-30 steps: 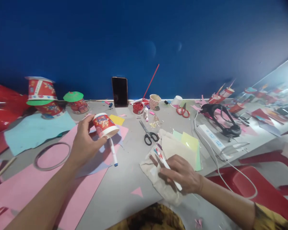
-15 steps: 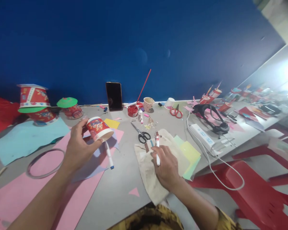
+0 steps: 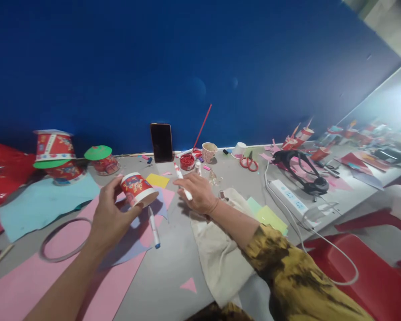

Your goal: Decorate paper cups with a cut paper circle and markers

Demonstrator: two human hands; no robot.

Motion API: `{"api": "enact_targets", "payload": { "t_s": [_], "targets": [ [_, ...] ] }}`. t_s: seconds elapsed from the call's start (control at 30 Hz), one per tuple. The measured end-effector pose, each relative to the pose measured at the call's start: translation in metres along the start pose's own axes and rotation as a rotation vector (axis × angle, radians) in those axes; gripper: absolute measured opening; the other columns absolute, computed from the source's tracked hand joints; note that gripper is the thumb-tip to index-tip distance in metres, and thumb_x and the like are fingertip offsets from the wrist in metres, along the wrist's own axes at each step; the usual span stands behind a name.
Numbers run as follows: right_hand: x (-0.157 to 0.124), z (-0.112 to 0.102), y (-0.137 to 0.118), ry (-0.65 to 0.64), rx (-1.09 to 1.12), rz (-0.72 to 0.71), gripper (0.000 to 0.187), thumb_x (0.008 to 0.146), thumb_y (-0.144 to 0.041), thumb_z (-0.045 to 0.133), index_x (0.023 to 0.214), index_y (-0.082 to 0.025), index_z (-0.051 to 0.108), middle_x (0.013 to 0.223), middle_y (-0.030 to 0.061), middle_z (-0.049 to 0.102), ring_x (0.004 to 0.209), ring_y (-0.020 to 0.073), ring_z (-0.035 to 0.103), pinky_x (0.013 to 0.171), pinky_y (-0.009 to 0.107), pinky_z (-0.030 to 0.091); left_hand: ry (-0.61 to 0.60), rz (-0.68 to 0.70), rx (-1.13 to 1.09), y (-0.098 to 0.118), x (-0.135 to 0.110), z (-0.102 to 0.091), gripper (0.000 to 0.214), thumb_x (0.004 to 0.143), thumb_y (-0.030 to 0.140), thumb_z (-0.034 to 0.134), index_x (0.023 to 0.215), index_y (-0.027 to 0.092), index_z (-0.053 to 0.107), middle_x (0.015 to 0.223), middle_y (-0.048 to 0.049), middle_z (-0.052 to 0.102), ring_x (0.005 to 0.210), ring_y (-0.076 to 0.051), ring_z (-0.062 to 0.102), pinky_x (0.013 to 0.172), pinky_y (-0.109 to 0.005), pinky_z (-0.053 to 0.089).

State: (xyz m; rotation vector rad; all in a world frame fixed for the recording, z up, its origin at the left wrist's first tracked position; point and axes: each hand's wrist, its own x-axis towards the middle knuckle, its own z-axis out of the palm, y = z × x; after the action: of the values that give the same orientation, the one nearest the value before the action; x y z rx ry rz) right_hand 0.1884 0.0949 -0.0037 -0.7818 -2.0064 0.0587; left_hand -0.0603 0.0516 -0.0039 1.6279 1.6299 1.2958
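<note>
A red printed paper cup (image 3: 137,187) lies tipped on its side in my left hand (image 3: 115,213), its pale base turned toward me and to the right. My right hand (image 3: 200,194) is closed on a white marker (image 3: 178,173) with red at its far end, over the table right of the cup. Just below the cup lies another white marker (image 3: 154,228) with a blue end, on purple and pink paper (image 3: 120,285). Under my right forearm is a cream cloth (image 3: 217,258). The black scissors seen earlier are hidden behind my right hand.
A phone (image 3: 161,142) leans against the blue wall. Red pot (image 3: 187,162), small paper cup (image 3: 209,152) and red-handled scissors (image 3: 249,163) stand or lie along the back. Stacked cups (image 3: 55,147) are at left. A power strip (image 3: 290,198) and black head strap (image 3: 300,171) lie at right.
My right hand has moved left and away from me with the white marker, from the cloth toward the cup. My left hand still holds the cup in nearly the same pose.
</note>
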Motion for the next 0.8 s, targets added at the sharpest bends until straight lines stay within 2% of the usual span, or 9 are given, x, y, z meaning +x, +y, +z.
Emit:
{"api": "enact_targets", "payload": {
  "t_s": [0.1,0.2,0.3,0.4,0.5,0.6,0.73,0.8],
  "targets": [
    [-0.012,-0.002,0.005,0.036,0.065,0.048,0.037,0.105,-0.044,0.048,0.107,-0.024,0.079,0.092,0.0102,0.078,0.089,0.0253,0.070,0.083,0.043,0.057,-0.024,-0.071,-0.042,0.002,-0.003,0.002,0.082,0.072,0.044,0.083,0.145,0.031,0.047,0.157,-0.0136,0.052,0.142,-0.040,0.057,0.118,-0.065,0.049],
    [-0.013,-0.004,0.005,0.179,0.313,0.275,0.036,0.103,-0.053,0.057,0.104,-0.026,0.080,0.097,0.0085,0.079,0.090,0.0250,0.070,0.086,0.043,0.057,-0.087,-0.058,-0.087,0.001,-0.009,0.006,0.079,0.072,0.038,0.082,0.143,0.032,0.046,0.156,-0.0121,0.052,0.140,-0.038,0.059,0.119,-0.064,0.048],
    [-0.013,0.000,0.004,0.268,0.655,0.576,0.044,0.100,-0.064,0.061,0.098,-0.025,0.080,0.081,0.0043,0.075,0.063,0.0163,0.062,0.059,0.030,0.053,-0.136,-0.048,-0.112,-0.001,-0.013,0.009,0.077,0.074,0.031,0.081,0.142,0.030,0.046,0.151,-0.0123,0.055,0.138,-0.036,0.061,0.118,-0.060,0.050],
    [-0.013,0.004,0.002,0.280,0.898,0.727,0.049,0.095,-0.070,0.067,0.098,-0.022,0.079,0.073,0.0020,0.073,0.051,0.0116,0.057,0.049,0.025,0.047,-0.107,-0.055,-0.076,-0.001,-0.014,0.010,0.076,0.076,0.029,0.080,0.143,0.032,0.045,0.151,-0.0114,0.055,0.138,-0.034,0.061,0.118,-0.057,0.050],
    [-0.013,0.005,-0.002,0.274,0.912,0.735,0.049,0.092,-0.070,0.070,0.098,-0.021,0.078,0.072,0.0016,0.074,0.051,0.0113,0.059,0.048,0.023,0.047,-0.073,-0.039,-0.033,0.002,-0.014,0.007,0.077,0.075,0.031,0.081,0.143,0.033,0.046,0.152,-0.0104,0.054,0.138,-0.034,0.060,0.116,-0.055,0.053],
    [-0.011,0.006,-0.007,0.264,0.864,0.709,0.050,0.094,-0.070,0.067,0.099,-0.021,0.078,0.070,0.0011,0.073,0.051,0.0106,0.060,0.048,0.022,0.045,-0.104,0.000,-0.007,0.003,-0.013,0.004,0.074,0.076,0.034,0.082,0.141,0.032,0.047,0.151,-0.0098,0.055,0.136,-0.034,0.062,0.114,-0.055,0.055],
    [-0.009,0.005,-0.011,0.192,0.791,0.603,0.051,0.096,-0.070,0.064,0.093,-0.020,0.076,0.069,0.0012,0.072,0.050,0.0095,0.059,0.049,0.021,0.044,-0.109,0.062,0.024,0.001,-0.013,0.004,0.073,0.078,0.040,0.082,0.143,0.032,0.048,0.151,-0.0097,0.053,0.136,-0.037,0.061,0.112,-0.057,0.056],
    [-0.009,0.005,-0.014,0.183,0.777,0.606,0.050,0.095,-0.069,0.067,0.090,-0.020,0.073,0.066,0.0004,0.070,0.050,0.0099,0.059,0.049,0.021,0.045,-0.129,0.059,0.021,-0.001,-0.013,0.005,0.073,0.081,0.039,0.081,0.145,0.033,0.047,0.152,-0.0091,0.052,0.136,-0.036,0.061,0.113,-0.058,0.056]
  ]
}}
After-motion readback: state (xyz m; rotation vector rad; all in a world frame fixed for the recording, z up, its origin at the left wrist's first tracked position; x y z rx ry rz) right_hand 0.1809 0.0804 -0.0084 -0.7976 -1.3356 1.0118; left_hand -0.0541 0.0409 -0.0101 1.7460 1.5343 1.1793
